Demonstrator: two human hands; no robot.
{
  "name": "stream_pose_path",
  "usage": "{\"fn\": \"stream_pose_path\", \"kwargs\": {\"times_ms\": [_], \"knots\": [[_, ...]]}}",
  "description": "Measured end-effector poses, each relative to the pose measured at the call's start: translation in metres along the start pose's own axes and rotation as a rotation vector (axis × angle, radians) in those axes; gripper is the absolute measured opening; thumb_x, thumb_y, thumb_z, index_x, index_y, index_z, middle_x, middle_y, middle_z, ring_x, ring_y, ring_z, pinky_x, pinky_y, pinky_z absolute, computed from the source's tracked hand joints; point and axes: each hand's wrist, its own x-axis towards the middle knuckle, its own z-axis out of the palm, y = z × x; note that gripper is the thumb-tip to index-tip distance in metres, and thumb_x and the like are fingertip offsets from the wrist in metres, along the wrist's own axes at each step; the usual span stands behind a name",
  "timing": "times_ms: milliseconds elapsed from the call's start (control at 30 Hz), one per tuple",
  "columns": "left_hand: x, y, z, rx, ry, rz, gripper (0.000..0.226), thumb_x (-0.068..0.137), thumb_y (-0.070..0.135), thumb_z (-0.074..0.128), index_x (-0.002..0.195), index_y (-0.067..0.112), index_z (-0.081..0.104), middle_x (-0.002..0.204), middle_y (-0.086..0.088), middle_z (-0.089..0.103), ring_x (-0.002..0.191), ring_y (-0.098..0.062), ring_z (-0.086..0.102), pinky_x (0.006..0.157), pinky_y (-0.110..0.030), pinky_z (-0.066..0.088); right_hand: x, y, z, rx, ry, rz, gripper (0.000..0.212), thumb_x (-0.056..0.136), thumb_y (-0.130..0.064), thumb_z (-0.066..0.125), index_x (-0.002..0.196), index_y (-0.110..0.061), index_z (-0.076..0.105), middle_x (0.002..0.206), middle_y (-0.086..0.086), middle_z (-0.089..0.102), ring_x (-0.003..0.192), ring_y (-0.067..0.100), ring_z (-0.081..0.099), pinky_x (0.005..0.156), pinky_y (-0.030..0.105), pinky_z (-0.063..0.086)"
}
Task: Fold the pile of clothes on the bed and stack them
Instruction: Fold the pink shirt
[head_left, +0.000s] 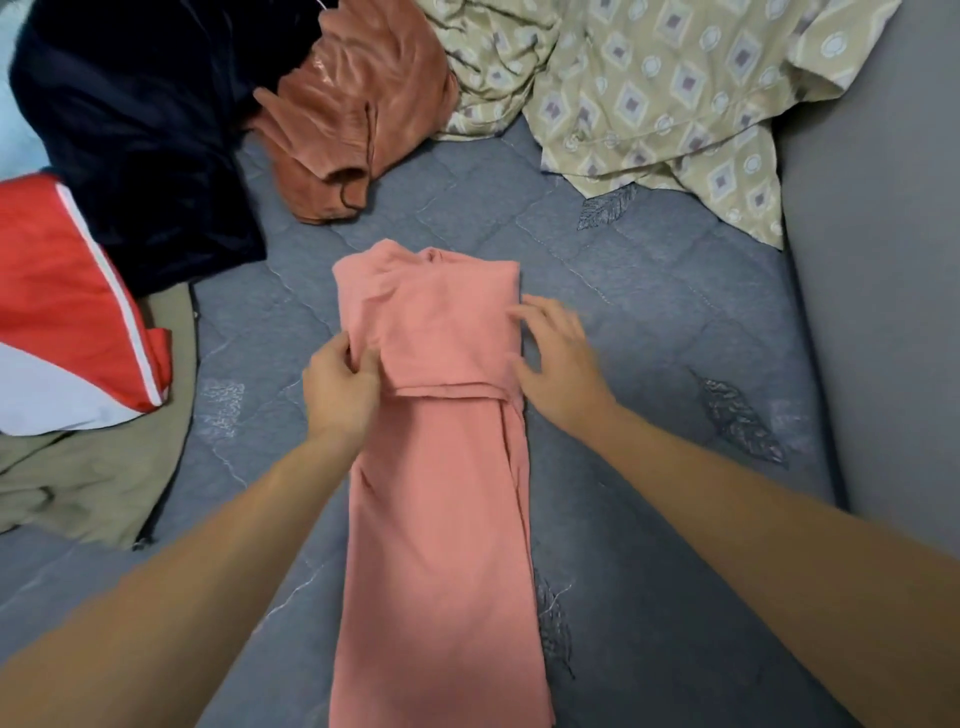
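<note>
Pink garment lies lengthwise down the middle of the bed, narrowed into a long strip, with its far end doubled back over itself (the folded edge runs straight across between my two hands). My left hand pinches the left edge of that doubled layer, thumb on top and fingers curled into the cloth. My right hand is spread wide, fingers fairly straight, fingertips touching the right edge of the fold; the palm hovers over or rests on the mattress just beside it, can't tell which. Both forearms come in bare from the near corners. Unfolded pile sits at the far side of the bed: dark navy garment at far left, rust-orange garment crumpled beside it and touching it, patterned beige shirt spread out at far right. On the left edge, a red and white garment lies on top of an olive-khaki garment. Grey padded bed wall runs along the right side.
</note>
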Motion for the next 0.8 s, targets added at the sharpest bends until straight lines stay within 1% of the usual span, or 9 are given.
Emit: {"fn": "stream_pose_path", "kwargs": {"times_ms": [100, 167, 200, 267, 333, 500, 567, 667, 800], "knots": [[0.013, -0.014, -0.016, 0.408, 0.052, 0.354, 0.062, 0.087, 0.013, 0.064, 0.147, 0.01, 0.045, 0.144, -0.015, 0.049, 0.129, -0.037, 0.047, 0.103, -0.048, 0.04, 0.001, -0.012, 0.031, -0.304, -0.117, -0.22, 0.064, 0.094, -0.022, 0.055, 0.157, -0.026, 0.04, 0.168, 0.002, 0.029, 0.153, 0.027, 0.028, 0.116, 0.044, 0.034], [0.016, -0.022, -0.017, 0.61, -0.152, 0.665, 0.074, 0.088, 0.022, 0.063, 0.158, 0.019, 0.037, 0.165, -0.01, 0.032, 0.146, -0.034, 0.035, 0.112, -0.047, 0.034, -0.004, -0.01, 0.049, -0.445, -0.253, -0.238, 0.064, 0.1, -0.028, 0.049, 0.162, -0.029, 0.031, 0.173, 0.0, 0.018, 0.16, 0.024, 0.014, 0.125, 0.043, 0.024], [0.016, -0.028, -0.015, 0.696, -0.292, 0.691, 0.072, 0.093, 0.03, 0.061, 0.16, 0.024, 0.036, 0.17, -0.007, 0.024, 0.153, -0.03, 0.026, 0.119, -0.048, 0.027, -0.005, -0.009, 0.055, -0.476, -0.296, -0.205, 0.065, 0.101, -0.031, 0.047, 0.163, -0.03, 0.028, 0.174, -0.001, 0.013, 0.161, 0.023, 0.009, 0.126, 0.045, 0.022], [0.014, -0.044, -0.013, 0.853, -0.461, 0.53, 0.071, 0.1, 0.045, 0.052, 0.164, 0.03, 0.026, 0.175, -0.001, 0.005, 0.161, -0.025, 0.003, 0.128, -0.051, 0.01, -0.01, -0.011, 0.06, -0.435, -0.314, -0.125, 0.065, 0.103, -0.031, 0.045, 0.164, -0.03, 0.024, 0.174, -0.001, 0.008, 0.161, 0.022, 0.002, 0.126, 0.049, 0.021], [0.003, -0.061, -0.016, 0.872, -0.481, 0.469, 0.073, 0.101, 0.047, 0.047, 0.166, 0.032, 0.017, 0.175, -0.001, -0.004, 0.161, -0.026, -0.007, 0.129, -0.053, 0.004, -0.026, -0.014, 0.061, -0.367, -0.298, -0.094, 0.062, 0.104, -0.029, 0.039, 0.164, -0.027, 0.024, 0.175, 0.001, 0.006, 0.161, 0.023, -0.001, 0.127, 0.05, 0.021], [-0.081, -0.107, -0.044, 0.712, -0.58, 0.401, 0.073, 0.102, 0.044, 0.051, 0.166, 0.029, 0.02, 0.173, -0.018, -0.005, 0.159, -0.043, -0.001, 0.129, -0.054, 0.011, -0.118, -0.017, 0.068, -0.382, -0.375, -0.062, 0.06, 0.109, -0.037, 0.036, 0.166, -0.023, 0.021, 0.175, 0.003, -0.004, 0.161, 0.026, -0.006, 0.129, 0.05, 0.015], [-0.127, -0.128, -0.059, 0.605, -0.596, 0.371, 0.069, 0.101, 0.038, 0.049, 0.165, 0.023, 0.028, 0.169, -0.025, 0.012, 0.156, -0.043, 0.014, 0.126, -0.054, 0.02, -0.16, -0.019, 0.076, -0.356, -0.38, -0.027, 0.062, 0.108, -0.035, 0.043, 0.165, -0.021, 0.022, 0.175, 0.007, -0.001, 0.161, 0.029, -0.002, 0.129, 0.052, 0.015], [-0.189, -0.152, -0.072, 0.387, -0.519, 0.286, 0.058, 0.098, 0.026, 0.06, 0.155, 0.019, 0.048, 0.136, -0.014, 0.047, 0.125, -0.035, 0.044, 0.111, -0.051, 0.038, -0.224, -0.033, 0.091, -0.161, -0.211, 0.152, 0.062, 0.102, -0.02, 0.059, 0.16, -0.018, 0.038, 0.171, 0.016, 0.015, 0.156, 0.038, 0.017, 0.127, 0.05, 0.022], [-0.25, -0.174, -0.078, 0.047, -0.541, 0.019, 0.049, 0.095, 0.004, 0.069, 0.139, 0.023, 0.059, 0.122, -0.004, 0.064, 0.109, -0.029, 0.059, 0.102, -0.038, 0.046, -0.295, -0.051, 0.112, 0.004, -0.073, 0.344, 0.066, 0.092, -0.019, 0.071, 0.153, -0.025, 0.047, 0.135, 0.011, 0.046, 0.118, 0.03, 0.049, 0.103, 0.049, 0.047]]}}
